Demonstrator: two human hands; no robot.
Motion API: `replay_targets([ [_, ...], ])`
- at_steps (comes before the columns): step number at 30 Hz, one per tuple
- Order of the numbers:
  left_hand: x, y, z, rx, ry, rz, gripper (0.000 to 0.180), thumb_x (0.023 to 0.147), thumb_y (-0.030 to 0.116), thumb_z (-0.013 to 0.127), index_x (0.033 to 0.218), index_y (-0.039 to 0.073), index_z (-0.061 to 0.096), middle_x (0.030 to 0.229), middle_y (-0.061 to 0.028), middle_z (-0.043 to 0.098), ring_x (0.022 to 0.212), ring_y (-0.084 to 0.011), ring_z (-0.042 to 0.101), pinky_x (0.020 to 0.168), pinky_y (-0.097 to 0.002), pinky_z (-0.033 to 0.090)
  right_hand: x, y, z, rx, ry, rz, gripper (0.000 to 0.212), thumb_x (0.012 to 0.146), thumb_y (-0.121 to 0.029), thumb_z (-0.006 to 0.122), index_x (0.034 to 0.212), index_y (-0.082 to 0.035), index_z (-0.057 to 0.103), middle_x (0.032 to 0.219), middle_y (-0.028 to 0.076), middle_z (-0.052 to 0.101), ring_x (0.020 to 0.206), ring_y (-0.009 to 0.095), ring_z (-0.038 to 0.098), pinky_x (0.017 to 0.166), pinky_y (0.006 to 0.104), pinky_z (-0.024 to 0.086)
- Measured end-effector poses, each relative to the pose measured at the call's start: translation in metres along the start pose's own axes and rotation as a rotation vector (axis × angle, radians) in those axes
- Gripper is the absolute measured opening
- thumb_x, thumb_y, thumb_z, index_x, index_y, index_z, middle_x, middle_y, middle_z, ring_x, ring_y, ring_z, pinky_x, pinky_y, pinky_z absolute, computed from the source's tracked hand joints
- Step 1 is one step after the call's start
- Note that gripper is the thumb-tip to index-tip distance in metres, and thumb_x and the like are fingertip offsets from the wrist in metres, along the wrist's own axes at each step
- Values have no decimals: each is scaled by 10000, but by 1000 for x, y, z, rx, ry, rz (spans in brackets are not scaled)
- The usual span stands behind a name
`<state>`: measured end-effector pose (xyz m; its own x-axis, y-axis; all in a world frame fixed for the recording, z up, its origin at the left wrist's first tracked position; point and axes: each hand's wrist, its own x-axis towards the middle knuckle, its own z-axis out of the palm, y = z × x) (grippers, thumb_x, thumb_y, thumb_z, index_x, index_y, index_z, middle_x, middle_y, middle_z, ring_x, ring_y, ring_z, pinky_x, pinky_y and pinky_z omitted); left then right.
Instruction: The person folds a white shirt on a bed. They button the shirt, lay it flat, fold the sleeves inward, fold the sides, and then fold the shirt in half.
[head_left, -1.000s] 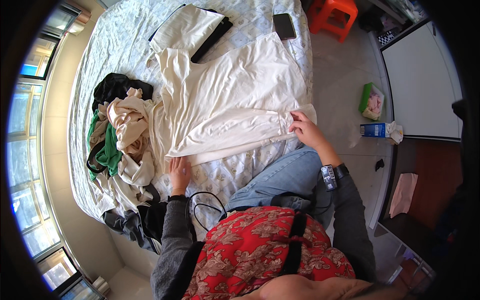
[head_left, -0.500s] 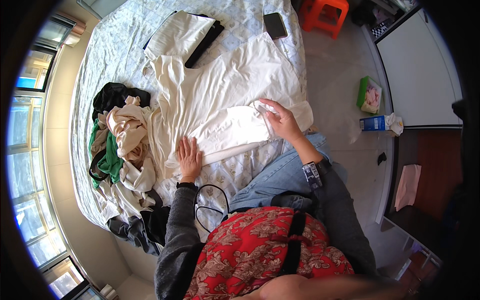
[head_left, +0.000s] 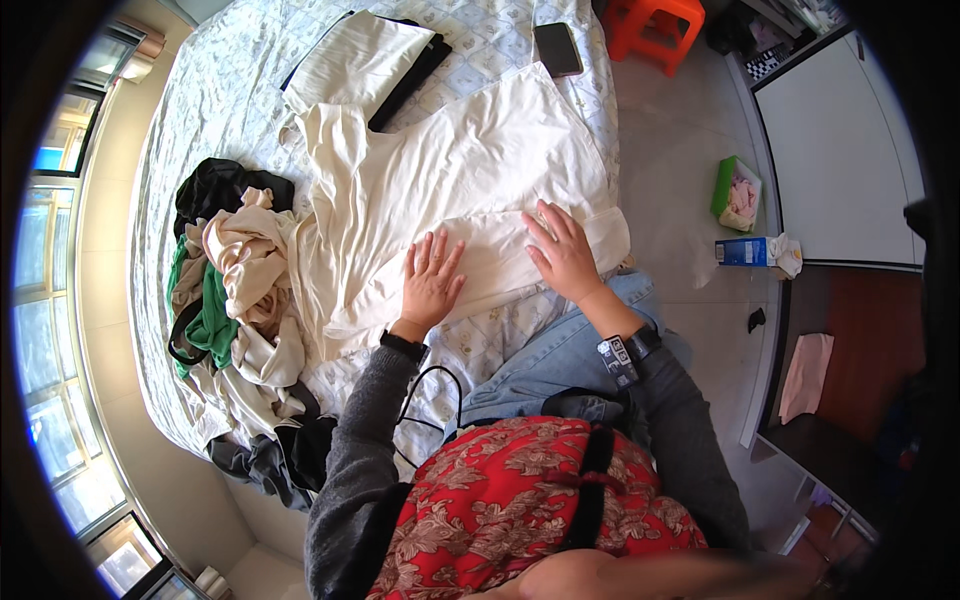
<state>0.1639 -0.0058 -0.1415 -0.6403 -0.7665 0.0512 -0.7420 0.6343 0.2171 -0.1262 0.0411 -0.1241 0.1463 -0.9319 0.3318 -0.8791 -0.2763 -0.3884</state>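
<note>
A cream-white shirt (head_left: 470, 150) lies spread on the bed, with its near side folded inward into a long strip. My left hand (head_left: 430, 280) rests flat on this folded strip, fingers spread. Farther right, my right hand (head_left: 564, 252) lies on the same strip, its fingers apart and holding nothing. To the left, the shirt's wrinkled end touches a heap of loose clothes (head_left: 245, 250) in beige, green and black. Beyond the shirt sits a folded stack with a white garment (head_left: 355, 68) on top of a black one (head_left: 425, 75).
A dark phone (head_left: 557, 50) lies at the bed's far right. The patterned bedsheet (head_left: 480, 25) shows around the garments. A black cable (head_left: 455, 385) loops beside my left wrist. On the floor to the right are an orange stool (head_left: 655, 30), a green box (head_left: 738, 192) and a blue box (head_left: 745, 252).
My left hand has moved right along the folded strip. My right hand has spread its fingers and no longer curls at the cloth's fold, which now lies flatter.
</note>
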Motion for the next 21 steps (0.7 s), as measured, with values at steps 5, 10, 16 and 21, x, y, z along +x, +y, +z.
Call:
replay_targets([
  [5,14,-23,-4,-201,-96,-20,435,964,298,540,1375,154,536,1468,-104,458,1393,-268,384,1146,-433,275,17,23,3,-10,-155,78,425,943,-260,579,1343,-121,549,1369,163,520,1253,309,495,1030,429,406],
  [10,17,-143,-43,-384,465,-542,193,904,169,651,1018,19,692,941,-132,717,862,-246,695,746,-329,525,67,99,-20,557,-39,488,287,933,-220,615,1163,-52,647,1025,136,708,946,237,675,840,332,518],
  [16,43,-279,-49,-471,479,-794,300,869,200,687,1095,4,676,916,-86,713,806,-181,661,740,-292,516,145,180,-12,583,34,653,250,920,-188,604,1097,-23,668,980,122,714,897,177,673,821,298,512],
  [21,65,-292,-49,-1161,120,-996,165,938,227,621,993,76,660,773,36,628,582,-51,530,507,-211,421,205,203,27,581,118,762,342,893,-235,631,1139,2,639,1063,149,707,984,225,680,856,314,513],
])
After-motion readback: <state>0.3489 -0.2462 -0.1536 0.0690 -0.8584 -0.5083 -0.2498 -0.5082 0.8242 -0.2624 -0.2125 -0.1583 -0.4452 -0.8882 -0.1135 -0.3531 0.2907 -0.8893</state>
